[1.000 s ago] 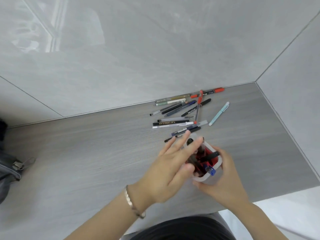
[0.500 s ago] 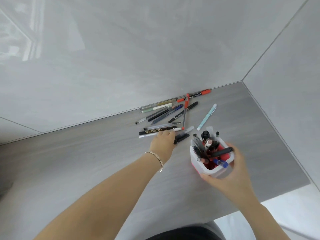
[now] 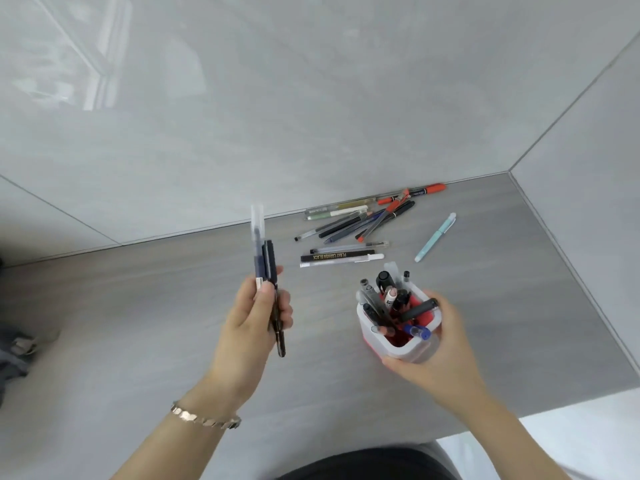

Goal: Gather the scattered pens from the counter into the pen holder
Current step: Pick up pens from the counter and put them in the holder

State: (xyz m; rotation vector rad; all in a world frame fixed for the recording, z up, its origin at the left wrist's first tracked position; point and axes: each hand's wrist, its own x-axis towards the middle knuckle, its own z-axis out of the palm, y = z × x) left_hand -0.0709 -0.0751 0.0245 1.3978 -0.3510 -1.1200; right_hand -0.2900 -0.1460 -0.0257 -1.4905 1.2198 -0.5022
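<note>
Left hand, fingers closed on apparently two pens above the bench; right hand grips the pen holder. Align tips downward, lower into its sparser left side.

Lifted off the tabletop, left of the pen holder: two dark pens now upright in left hand.
</note>
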